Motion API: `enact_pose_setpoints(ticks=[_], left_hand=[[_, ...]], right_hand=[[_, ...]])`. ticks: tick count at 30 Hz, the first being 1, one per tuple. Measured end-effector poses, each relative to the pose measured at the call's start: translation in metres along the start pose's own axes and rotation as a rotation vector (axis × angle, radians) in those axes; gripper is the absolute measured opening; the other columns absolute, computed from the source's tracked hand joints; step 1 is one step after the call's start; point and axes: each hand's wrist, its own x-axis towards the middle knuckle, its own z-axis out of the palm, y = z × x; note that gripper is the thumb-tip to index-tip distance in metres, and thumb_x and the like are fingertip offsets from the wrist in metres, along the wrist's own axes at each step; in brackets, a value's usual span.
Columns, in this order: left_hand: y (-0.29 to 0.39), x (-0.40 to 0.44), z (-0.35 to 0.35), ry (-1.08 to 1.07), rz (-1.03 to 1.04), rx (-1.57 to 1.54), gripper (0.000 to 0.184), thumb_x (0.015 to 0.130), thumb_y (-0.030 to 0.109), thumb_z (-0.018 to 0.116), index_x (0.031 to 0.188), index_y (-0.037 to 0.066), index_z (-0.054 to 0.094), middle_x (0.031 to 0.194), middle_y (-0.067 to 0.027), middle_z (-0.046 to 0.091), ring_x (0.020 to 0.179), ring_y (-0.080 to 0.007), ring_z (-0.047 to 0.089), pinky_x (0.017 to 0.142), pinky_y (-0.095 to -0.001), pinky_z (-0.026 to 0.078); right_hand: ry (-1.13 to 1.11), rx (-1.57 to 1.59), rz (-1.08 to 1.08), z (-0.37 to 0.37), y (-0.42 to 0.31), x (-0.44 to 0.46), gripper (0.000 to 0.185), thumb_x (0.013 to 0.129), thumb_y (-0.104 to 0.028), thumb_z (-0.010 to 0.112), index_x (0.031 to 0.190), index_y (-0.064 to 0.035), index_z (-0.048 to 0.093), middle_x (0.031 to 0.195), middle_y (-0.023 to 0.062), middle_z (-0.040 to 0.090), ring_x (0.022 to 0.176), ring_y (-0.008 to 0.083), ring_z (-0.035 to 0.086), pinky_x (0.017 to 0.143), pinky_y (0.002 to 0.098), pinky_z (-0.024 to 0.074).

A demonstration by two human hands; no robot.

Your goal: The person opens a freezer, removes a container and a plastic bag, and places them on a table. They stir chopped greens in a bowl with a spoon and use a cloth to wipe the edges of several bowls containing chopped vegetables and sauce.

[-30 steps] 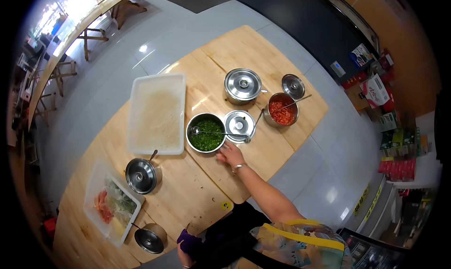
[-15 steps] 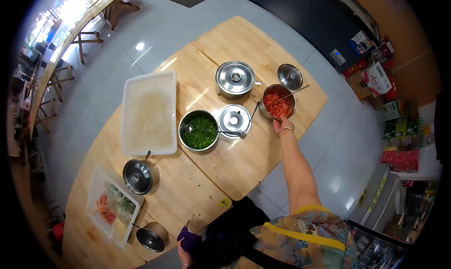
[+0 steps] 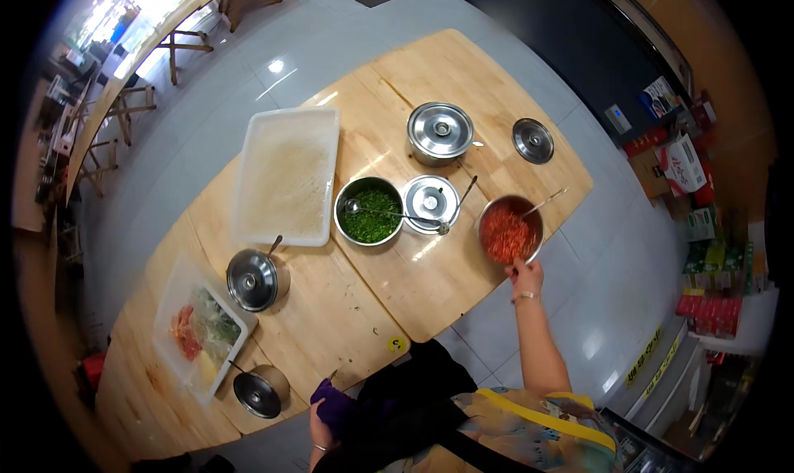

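My right hand [image 3: 525,279] grips the near rim of a steel pot [image 3: 539,240] of chopped red peppers [image 3: 506,233], at the table's right edge. A spoon [image 3: 546,202] leans in that pot. My left hand [image 3: 321,430] is closed around a purple cloth [image 3: 332,408] beside the table's near edge. Left of the red peppers, a steel pot [image 3: 339,225] holds chopped greens [image 3: 372,221], with a long-handled ladle [image 3: 397,215] across it. Its handle reaches over a steel lid [image 3: 430,198].
A covered steel pot [image 3: 440,132] and a loose lid [image 3: 532,140] stand at the back. Leftward are a white tray [image 3: 285,175], two lidded pots [image 3: 252,280] [image 3: 258,392] and a clear bin [image 3: 190,341] of bagged food. Boxes [image 3: 685,165] line the right wall.
My right hand has drawn the pot of red peppers toward me, away from the loose lid. My left hand keeps the purple cloth. The view has shifted slightly.
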Motion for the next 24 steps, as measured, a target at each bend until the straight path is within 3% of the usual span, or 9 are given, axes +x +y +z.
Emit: enact_pose_setpoints(ticks=[1,3,7,10,14,18,20,23,24], left_hand=[[-0.019,0.001,-0.007,-0.008,0.033,0.02,0.035,0.086,0.02,0.041,0.112,-0.003,0.047,0.102,-0.0174,0.058,0.094,-0.0292,0.057,0.088,-0.0365,0.045],[0.038,0.002,0.019,0.018,-0.379,-0.747,0.037,0.086,0.022,0.043,0.112,-0.003,0.048,0.102,-0.0159,0.058,0.095,-0.0267,0.057,0.088,-0.0345,0.045],[0.067,-0.013,0.027,0.023,-0.357,-0.734,0.034,0.085,0.023,0.047,0.109,-0.001,0.051,0.1,-0.0124,0.06,0.092,-0.0235,0.059,0.085,-0.0334,0.046],[0.066,-0.038,0.013,0.212,-0.312,-0.56,0.027,0.084,0.023,0.049,0.101,0.003,0.054,0.094,-0.0098,0.061,0.087,-0.0206,0.059,0.08,-0.0306,0.047],[0.069,-0.07,-0.02,0.191,-0.411,-0.705,0.024,0.084,0.025,0.05,0.097,0.005,0.056,0.09,-0.0072,0.061,0.083,-0.0188,0.059,0.077,-0.0291,0.047],[0.055,-0.099,-0.048,0.331,-0.294,-0.59,0.025,0.084,0.027,0.049,0.094,0.006,0.056,0.089,-0.0061,0.061,0.082,-0.0183,0.059,0.078,-0.0288,0.047],[0.042,-0.107,-0.07,0.176,-0.362,-0.815,0.025,0.085,0.028,0.047,0.094,0.006,0.056,0.089,-0.0059,0.061,0.082,-0.0181,0.059,0.078,-0.0291,0.047],[0.043,-0.121,-0.082,0.255,-0.293,-0.748,0.025,0.085,0.028,0.046,0.093,0.006,0.056,0.087,-0.0058,0.061,0.081,-0.0179,0.059,0.077,-0.0295,0.047],[0.046,-0.125,-0.085,0.27,-0.305,-0.749,0.026,0.085,0.025,0.047,0.102,0.006,0.053,0.093,-0.0079,0.06,0.086,-0.0199,0.059,0.081,-0.0317,0.047]], right_hand=[[-0.036,-0.064,0.008,-0.009,0.003,-0.019,0.012,0.078,-0.002,0.059,0.086,-0.003,0.05,0.074,0.006,0.056,0.055,0.0153,0.055,0.048,0.0242,0.0494],[-0.106,-0.159,0.054,-0.021,0.018,-0.061,0.01,0.079,-0.003,0.06,0.085,-0.0026,0.051,0.073,0.0057,0.056,0.054,0.0134,0.054,0.048,0.0245,0.0497],[-0.289,-0.208,0.209,-0.017,0.068,-0.136,0.012,0.078,-0.003,0.061,0.087,-0.0026,0.053,0.076,0.0063,0.057,0.057,0.0137,0.057,0.049,0.0246,0.0517],[-0.454,-0.218,0.306,-0.001,0.11,-0.191,0.011,0.078,-0.004,0.061,0.086,-0.0035,0.053,0.079,0.0055,0.058,0.063,0.0142,0.059,0.052,0.0254,0.0533],[-0.508,-0.271,0.262,0.023,0.178,-0.241,0.012,0.078,-0.001,0.061,0.078,-0.0042,0.049,0.073,0.0044,0.053,0.06,0.0145,0.056,0.052,0.0269,0.0541],[-0.497,-0.249,0.26,0.046,0.226,-0.281,0.017,0.078,-0.001,0.061,0.074,-0.004,0.044,0.076,0.0057,0.052,0.058,0.0146,0.055,0.052,0.0266,0.0548],[-0.47,-0.257,0.273,0.053,0.243,-0.3,0.02,0.078,-0.004,0.063,0.074,-0.0032,0.043,0.075,0.0053,0.05,0.06,0.0149,0.055,0.054,0.0264,0.0553],[-0.507,-0.184,0.304,0.055,0.252,-0.319,0.021,0.079,-0.006,0.064,0.077,-0.0022,0.043,0.074,0.0051,0.049,0.062,0.015,0.056,0.058,0.0272,0.0559],[-0.51,-0.194,0.299,0.051,0.252,-0.322,0.021,0.079,-0.006,0.064,0.077,-0.0022,0.043,0.074,0.0051,0.049,0.062,0.015,0.056,0.058,0.0272,0.0559]])
